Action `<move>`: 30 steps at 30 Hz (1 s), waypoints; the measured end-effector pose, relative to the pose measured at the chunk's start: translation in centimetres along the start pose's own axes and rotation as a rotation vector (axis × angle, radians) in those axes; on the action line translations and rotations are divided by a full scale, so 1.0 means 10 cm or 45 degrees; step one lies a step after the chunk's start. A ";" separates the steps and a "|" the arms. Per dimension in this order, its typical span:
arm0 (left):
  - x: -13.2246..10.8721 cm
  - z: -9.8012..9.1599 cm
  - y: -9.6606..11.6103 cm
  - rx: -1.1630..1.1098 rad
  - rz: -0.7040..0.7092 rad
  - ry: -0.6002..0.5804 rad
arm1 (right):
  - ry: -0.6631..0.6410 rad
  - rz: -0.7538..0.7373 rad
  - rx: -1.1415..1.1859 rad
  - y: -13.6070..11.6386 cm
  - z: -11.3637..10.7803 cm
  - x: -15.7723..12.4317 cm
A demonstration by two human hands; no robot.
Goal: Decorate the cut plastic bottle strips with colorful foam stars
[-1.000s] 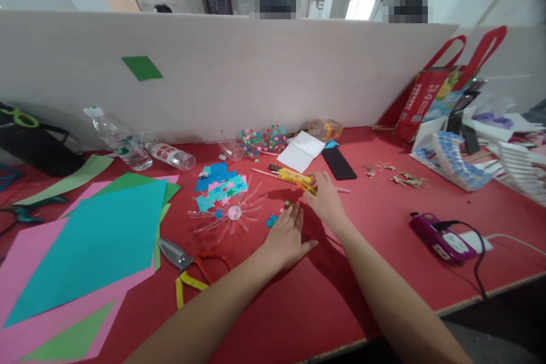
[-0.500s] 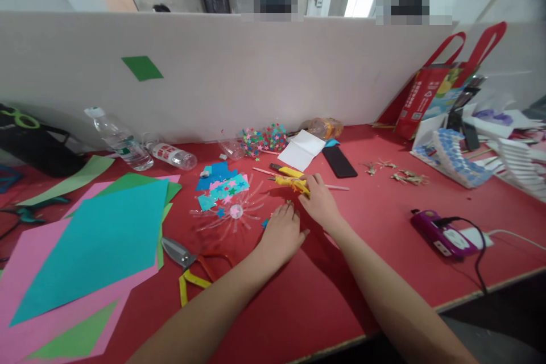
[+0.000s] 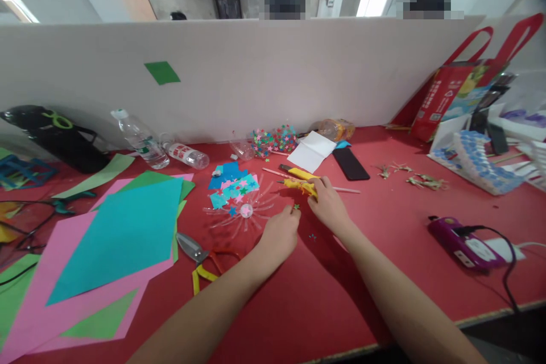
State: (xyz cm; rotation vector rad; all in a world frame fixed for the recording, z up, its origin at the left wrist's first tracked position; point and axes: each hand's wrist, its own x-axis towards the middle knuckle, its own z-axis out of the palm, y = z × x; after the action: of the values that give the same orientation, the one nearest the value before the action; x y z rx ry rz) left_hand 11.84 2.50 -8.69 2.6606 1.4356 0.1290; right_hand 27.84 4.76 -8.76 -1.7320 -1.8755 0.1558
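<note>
My left hand (image 3: 279, 230) is closed in a pinch, with a small green star (image 3: 296, 206) at its fingertips. My right hand (image 3: 329, 205) is wrapped round a yellow tool with a narrow tip, which looks like a glue gun (image 3: 298, 185); its tip points left. Just behind lies a yellow utility knife (image 3: 298, 173). Left of my hands, a flower-like piece of clear plastic strips (image 3: 260, 213) is spread flat, a pink star (image 3: 246, 211) at its centre. A tiny bluish star (image 3: 313, 236) rests on the red table between my forearms.
Scissors (image 3: 194, 247) lie beside my left forearm, near stacked coloured paper (image 3: 123, 239). Behind are plastic bottles (image 3: 185, 154), a container of stars (image 3: 275, 141), folded white paper (image 3: 311, 151) and a black phone (image 3: 350, 164). A purple power strip (image 3: 464, 242) sits at right.
My left hand has gone from lying with fingers spread on the table to pinching a green star. The bluish star between my arms has come into sight. The view has turned slightly left.
</note>
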 end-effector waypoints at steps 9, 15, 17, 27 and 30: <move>0.40 0.28 0.17 0.152 -0.102 0.028 | 0.016 -0.033 -0.004 0.16 0.10 -0.03; 0.43 0.21 0.26 0.154 -0.014 0.029 | -0.002 -0.056 -0.010 0.17 0.12 -0.02; 0.40 0.15 0.27 0.135 0.001 0.037 | -0.001 -0.055 -0.020 0.19 0.12 -0.02; -0.02 -0.38 0.17 -0.171 -0.022 0.107 | -0.098 -0.110 -0.027 0.01 0.13 -0.12; -0.11 -0.53 0.14 -0.334 -0.054 0.107 | -0.130 -0.097 -0.015 -0.01 0.17 -0.15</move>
State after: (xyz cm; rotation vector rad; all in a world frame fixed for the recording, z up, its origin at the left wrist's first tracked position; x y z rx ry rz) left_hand 11.66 1.11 -3.26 2.4374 1.3895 0.4011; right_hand 26.89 3.78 -10.59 -1.6862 -2.0164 0.2078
